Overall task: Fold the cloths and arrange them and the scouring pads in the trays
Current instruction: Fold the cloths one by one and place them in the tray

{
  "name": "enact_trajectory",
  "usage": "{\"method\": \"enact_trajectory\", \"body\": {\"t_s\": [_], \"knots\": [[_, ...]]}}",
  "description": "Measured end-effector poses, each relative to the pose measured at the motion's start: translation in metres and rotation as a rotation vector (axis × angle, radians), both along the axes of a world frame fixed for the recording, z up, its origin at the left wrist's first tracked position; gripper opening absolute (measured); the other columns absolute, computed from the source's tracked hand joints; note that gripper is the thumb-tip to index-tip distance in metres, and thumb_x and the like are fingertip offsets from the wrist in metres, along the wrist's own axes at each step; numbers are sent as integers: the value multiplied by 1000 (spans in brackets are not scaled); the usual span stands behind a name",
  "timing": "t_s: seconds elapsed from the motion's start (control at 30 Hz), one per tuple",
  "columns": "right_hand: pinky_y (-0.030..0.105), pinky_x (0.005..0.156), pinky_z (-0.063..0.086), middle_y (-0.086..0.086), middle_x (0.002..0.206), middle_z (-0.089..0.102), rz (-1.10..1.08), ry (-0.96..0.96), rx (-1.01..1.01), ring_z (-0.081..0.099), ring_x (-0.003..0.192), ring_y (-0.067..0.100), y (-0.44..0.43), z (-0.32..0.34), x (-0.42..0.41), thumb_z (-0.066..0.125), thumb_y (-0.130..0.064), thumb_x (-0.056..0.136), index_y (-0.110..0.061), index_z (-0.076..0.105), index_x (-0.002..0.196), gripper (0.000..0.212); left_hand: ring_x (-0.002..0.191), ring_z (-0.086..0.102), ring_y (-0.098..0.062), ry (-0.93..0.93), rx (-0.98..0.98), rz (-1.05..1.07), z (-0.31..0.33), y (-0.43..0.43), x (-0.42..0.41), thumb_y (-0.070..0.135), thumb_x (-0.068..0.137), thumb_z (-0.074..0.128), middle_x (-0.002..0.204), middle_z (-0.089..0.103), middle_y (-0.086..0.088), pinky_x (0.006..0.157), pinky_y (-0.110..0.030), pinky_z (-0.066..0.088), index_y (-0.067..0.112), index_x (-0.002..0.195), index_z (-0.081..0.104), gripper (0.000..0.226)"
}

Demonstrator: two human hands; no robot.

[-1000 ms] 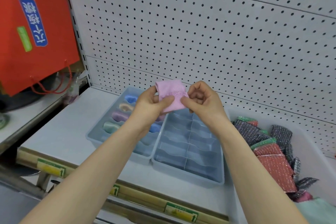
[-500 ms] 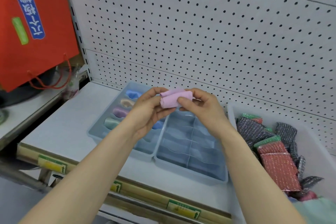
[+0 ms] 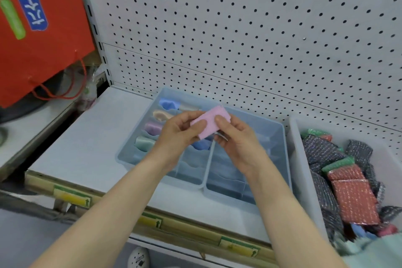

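A small pink cloth (image 3: 210, 121), folded into a compact bundle, is held above the trays. My left hand (image 3: 178, 135) pinches its left end and my right hand (image 3: 237, 137) pinches its right end. Below sit two blue divided trays side by side. The left tray (image 3: 130, 150) has several folded cloths in its compartments: blue, beige, purple, green and another blue. The right tray (image 3: 280, 137) shows only bare compartments. Scouring pads (image 3: 352, 193), red, dark grey and green, lie piled in a white bin (image 3: 302, 172) at the right.
The trays stand on a white shelf (image 3: 87, 143) backed by a pegboard wall (image 3: 239, 39). A red paper bag (image 3: 39, 28) hangs at the left over a lower surface. A pale green cloth (image 3: 374, 250) lies at the bin's near corner.
The pink cloth was a flat open piece held up a second ago; my hands folded it down into a small bundle and lowered it slightly toward the trays.
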State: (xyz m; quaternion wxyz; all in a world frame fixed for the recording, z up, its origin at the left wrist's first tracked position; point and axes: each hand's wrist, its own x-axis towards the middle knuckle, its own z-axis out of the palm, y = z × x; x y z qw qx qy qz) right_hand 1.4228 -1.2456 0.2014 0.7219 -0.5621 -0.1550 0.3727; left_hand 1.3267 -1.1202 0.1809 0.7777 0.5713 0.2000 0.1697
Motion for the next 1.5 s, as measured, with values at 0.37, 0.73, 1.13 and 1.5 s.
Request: {"method": "enact_trajectory", "body": {"t_s": [0.37,0.73,1.13,1.5], "knots": [[34,69,58,-1,84,72,73,-721,-510,62,72,13,31,-48,-11,79,-13,79,-34,62,88,29,107,56,-12,236,1204,65,-53,102,-70,2,79,72,114,66,6,93,-15,37,21,111,71,37],[32,60,37,7,89,70,338,-1419,-1039,63,87,33,95,-75,-37,59,-35,88,-25,67,99,17,119,44,-21,201,1318,20,-84,115,-75,-1,79,70,108,70,-3,106,-9,21,9,103,75,26],[30,61,32,9,88,66,557,-1586,-1233,60,82,31,99,-59,-43,56,-19,89,-18,63,95,9,129,44,-24,293,1305,-17,-85,114,-76,12,86,55,107,70,3,95,-35,50,14,100,75,24],[41,69,55,0,94,76,8,-1405,-894,70,88,30,-14,-32,-14,64,-19,88,-23,73,101,16,101,62,-30,343,1511,-55,-57,97,-61,7,81,71,99,74,-4,93,-35,39,17,97,76,19]]}}
